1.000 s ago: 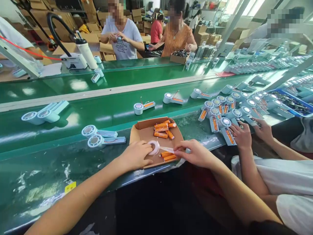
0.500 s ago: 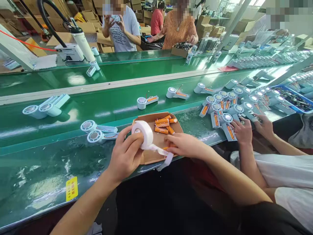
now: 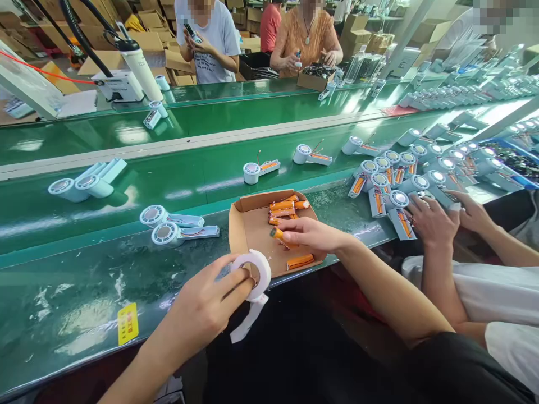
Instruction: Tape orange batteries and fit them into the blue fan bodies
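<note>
My left hand grips a roll of white tape, fingers through its core; a loose strip of tape hangs below it. Over a shallow cardboard box, my right hand pinches an orange battery cell with its dark end showing. Several more orange batteries lie in the box's far part, and a single orange battery rests by its near right edge. Left of the box, two light-blue fan-like housings with handles lie on the bench.
A green conveyor runs behind the bench, carrying spaced blue housings. At right, a co-worker's hands touch a cluster of housings with orange batteries inside. Two people work across the line. A yellow label is on the bench.
My left hand with the tape roll has come lower and nearer, the tape strip now hanging down. My right hand has left the strip's end and lifted a battery. The conveyor housings have shifted slightly right.
</note>
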The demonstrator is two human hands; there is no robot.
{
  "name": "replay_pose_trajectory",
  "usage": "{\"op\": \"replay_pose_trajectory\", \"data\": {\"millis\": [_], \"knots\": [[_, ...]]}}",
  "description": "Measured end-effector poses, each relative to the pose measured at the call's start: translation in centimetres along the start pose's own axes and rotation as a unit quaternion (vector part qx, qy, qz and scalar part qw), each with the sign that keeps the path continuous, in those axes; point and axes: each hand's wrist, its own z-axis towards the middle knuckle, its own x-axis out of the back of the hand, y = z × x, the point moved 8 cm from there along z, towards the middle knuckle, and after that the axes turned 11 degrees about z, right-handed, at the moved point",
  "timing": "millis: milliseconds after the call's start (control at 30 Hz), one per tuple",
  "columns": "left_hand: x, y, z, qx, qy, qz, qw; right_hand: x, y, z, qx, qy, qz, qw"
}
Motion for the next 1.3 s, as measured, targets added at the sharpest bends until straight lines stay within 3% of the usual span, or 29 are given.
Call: {"op": "replay_pose_trajectory", "data": {"millis": [300, 500, 567, 633, 700, 800, 867, 933, 1000, 1067, 1133, 1200, 1300], "knots": [[-1.4, 1.1, 0.4, -0.079, -0.033, 0.091, 0.992, -0.8, -1.4, -2.7, -0.021, 0.170, 0.009, 0.985], [-1.4, 0.8, 1.2, -0.083, -0.045, 0.115, 0.989, -3.9, -1.5, -2.9, -0.002, 0.110, 0.078, 0.991], [-1.2, 0.8, 1.6, -0.091, -0.048, 0.137, 0.985, -4.1, -1.5, -2.9, -0.004, 0.091, 0.134, 0.987], [-1.2, 0.8, 2.1, -0.084, -0.049, 0.153, 0.983, -3.8, -1.5, -2.7, 0.013, 0.113, 0.196, 0.974], [-1.3, 0.8, 2.7, -0.052, -0.034, 0.158, 0.985, -3.0, -1.7, -2.7, 0.063, 0.210, 0.261, 0.940], [-1.5, 1.4, 3.3, 0.006, 0.015, 0.140, 0.990, -3.3, -1.4, -3.3, 0.168, 0.384, 0.359, 0.834], [-1.8, 2.1, 3.4, 0.036, 0.046, 0.123, 0.991, -4.4, -0.8, -3.7, 0.214, 0.452, 0.396, 0.770], [-2.3, 2.7, 3.3, 0.062, 0.063, 0.101, 0.991, -4.6, -0.6, -4.1, 0.229, 0.482, 0.390, 0.750], [-3.1, 3.2, 3.3, 0.061, 0.054, 0.063, 0.995, -3.0, -0.9, -4.7, 0.218, 0.489, 0.337, 0.774], [-4.3, 3.3, 3.5, 0.042, 0.010, 0.021, 0.999, 0.3, -1.8, -6.3, 0.230, 0.521, 0.257, 0.781], [-5.8, 2.4, 3.7, 0.034, -0.059, -0.029, 0.997, 3.8, -2.7, -8.6, 0.273, 0.584, 0.180, 0.743], [-7.0, 0.3, 3.7, 0.051, -0.117, -0.091, 0.988, 5.6, -2.9, -9.4, 0.297, 0.594, 0.156, 0.731], [-6.9, -4.7, 2.3, 0.120, -0.133, -0.147, 0.973, 5.0, -1.3, -9.2, 0.296, 0.545, 0.216, 0.754]]}}
